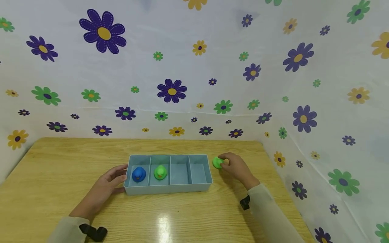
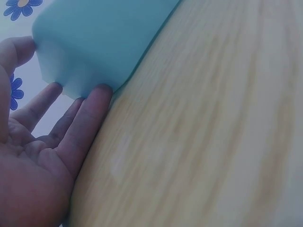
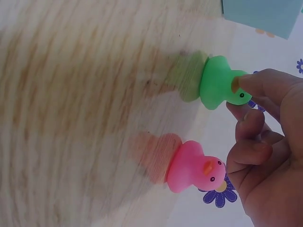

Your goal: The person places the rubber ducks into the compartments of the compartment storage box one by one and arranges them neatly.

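Observation:
A pale blue divided box (image 1: 170, 189) rests on the wooden table. In its leftmost compartment sits a blue rubber duck (image 1: 138, 174), and in the second from the left a green rubber duck (image 1: 160, 172). My left hand (image 1: 104, 185) touches the box's left end with its fingertips, fingers fairly straight. Just beyond the right end, my right hand (image 1: 238, 167) pinches another green rubber duck (image 3: 218, 84) by the head, between thumb and finger. Close by, under the right hand's curled fingers, a pink rubber duck (image 3: 191, 168) stands on the table; the hand hides it in the head view.
The wooden table (image 1: 67, 162) reaches back to a white cloth wall (image 1: 136, 67) printed with flowers. A similar cloth (image 1: 328, 145) hangs along the right side. Dark wrist cameras (image 1: 95, 233) are strapped over the light sleeves.

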Demonstrator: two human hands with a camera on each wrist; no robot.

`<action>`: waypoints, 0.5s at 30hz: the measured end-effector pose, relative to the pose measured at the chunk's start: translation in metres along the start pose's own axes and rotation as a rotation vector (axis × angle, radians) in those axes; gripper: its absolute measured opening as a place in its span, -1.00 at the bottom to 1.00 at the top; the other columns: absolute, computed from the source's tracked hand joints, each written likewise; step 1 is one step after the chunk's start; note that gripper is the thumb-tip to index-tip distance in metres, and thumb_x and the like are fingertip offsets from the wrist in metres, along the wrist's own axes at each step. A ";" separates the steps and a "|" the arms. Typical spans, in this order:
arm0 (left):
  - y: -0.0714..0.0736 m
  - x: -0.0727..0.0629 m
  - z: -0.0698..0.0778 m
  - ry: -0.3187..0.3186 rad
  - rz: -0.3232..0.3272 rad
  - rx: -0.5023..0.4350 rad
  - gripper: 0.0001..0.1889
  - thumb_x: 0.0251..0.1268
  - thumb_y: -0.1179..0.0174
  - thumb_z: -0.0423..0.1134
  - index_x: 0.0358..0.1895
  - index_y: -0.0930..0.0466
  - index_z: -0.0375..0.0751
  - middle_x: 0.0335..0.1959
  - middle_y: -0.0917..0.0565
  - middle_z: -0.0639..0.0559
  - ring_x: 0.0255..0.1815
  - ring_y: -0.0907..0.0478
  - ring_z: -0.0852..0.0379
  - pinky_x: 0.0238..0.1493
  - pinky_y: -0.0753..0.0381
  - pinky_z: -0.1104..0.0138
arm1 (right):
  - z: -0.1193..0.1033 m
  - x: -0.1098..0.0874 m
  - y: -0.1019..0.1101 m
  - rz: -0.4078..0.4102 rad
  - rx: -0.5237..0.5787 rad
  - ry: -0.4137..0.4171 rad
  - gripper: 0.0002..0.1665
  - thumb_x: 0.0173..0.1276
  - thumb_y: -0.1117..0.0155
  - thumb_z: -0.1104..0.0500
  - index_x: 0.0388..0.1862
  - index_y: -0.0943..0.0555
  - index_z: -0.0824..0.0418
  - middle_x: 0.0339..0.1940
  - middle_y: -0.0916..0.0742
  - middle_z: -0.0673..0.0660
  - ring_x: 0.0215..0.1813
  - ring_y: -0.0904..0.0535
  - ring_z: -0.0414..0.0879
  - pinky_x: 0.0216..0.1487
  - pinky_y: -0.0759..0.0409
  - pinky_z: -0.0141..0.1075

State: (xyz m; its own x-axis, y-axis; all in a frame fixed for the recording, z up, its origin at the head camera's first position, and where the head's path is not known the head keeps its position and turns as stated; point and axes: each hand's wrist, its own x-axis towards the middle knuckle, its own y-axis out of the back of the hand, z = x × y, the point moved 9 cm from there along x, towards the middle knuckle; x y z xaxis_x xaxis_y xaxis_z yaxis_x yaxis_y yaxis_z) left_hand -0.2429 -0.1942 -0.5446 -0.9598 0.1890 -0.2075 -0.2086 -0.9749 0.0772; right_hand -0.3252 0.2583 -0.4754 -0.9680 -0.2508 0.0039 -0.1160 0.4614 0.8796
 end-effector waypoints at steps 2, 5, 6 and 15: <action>0.000 0.000 0.001 -0.006 -0.001 0.001 -0.31 0.61 -0.10 0.05 0.62 -0.15 -0.16 0.56 -0.27 -0.30 0.50 -0.30 -0.33 0.15 -0.72 0.11 | 0.000 -0.001 0.001 0.005 0.002 -0.003 -0.63 0.44 -0.37 0.23 0.20 -0.69 0.23 0.17 -0.73 0.19 -0.36 -0.44 -0.13 -0.28 -0.50 -0.24; -0.001 0.000 0.002 -0.009 -0.001 -0.001 -0.32 0.62 -0.10 0.04 0.62 -0.15 -0.17 0.56 -0.28 -0.30 0.50 -0.30 -0.34 0.15 -0.72 0.12 | 0.000 -0.002 0.003 0.015 -0.002 -0.008 -0.65 0.44 -0.39 0.20 0.17 -0.71 0.23 0.15 -0.74 0.18 -0.30 -0.49 -0.11 -0.20 -0.58 -0.18; -0.001 0.000 0.002 -0.009 -0.001 -0.002 -0.32 0.62 -0.10 0.04 0.62 -0.15 -0.17 0.56 -0.28 -0.30 0.50 -0.30 -0.34 0.15 -0.72 0.12 | 0.000 -0.003 0.003 0.018 -0.005 -0.010 -0.65 0.43 -0.40 0.19 0.16 -0.71 0.23 0.14 -0.75 0.18 -0.28 -0.51 -0.10 -0.17 -0.60 -0.15; 0.000 -0.001 0.001 -0.009 -0.003 -0.009 -0.30 0.60 -0.11 0.05 0.62 -0.15 -0.16 0.56 -0.27 -0.29 0.50 -0.29 -0.34 0.16 -0.71 0.11 | 0.002 -0.003 0.002 0.026 -0.042 -0.016 -0.65 0.41 -0.44 0.12 0.11 -0.73 0.22 0.07 -0.77 0.15 -0.22 -0.57 -0.08 -0.10 -0.65 -0.07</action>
State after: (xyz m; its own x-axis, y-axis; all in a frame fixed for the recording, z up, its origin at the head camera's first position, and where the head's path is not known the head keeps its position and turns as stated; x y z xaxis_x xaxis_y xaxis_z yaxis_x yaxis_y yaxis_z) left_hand -0.2418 -0.1941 -0.5435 -0.9608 0.1930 -0.1989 -0.2099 -0.9754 0.0679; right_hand -0.3228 0.2617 -0.4746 -0.9740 -0.2258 0.0196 -0.0821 0.4317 0.8983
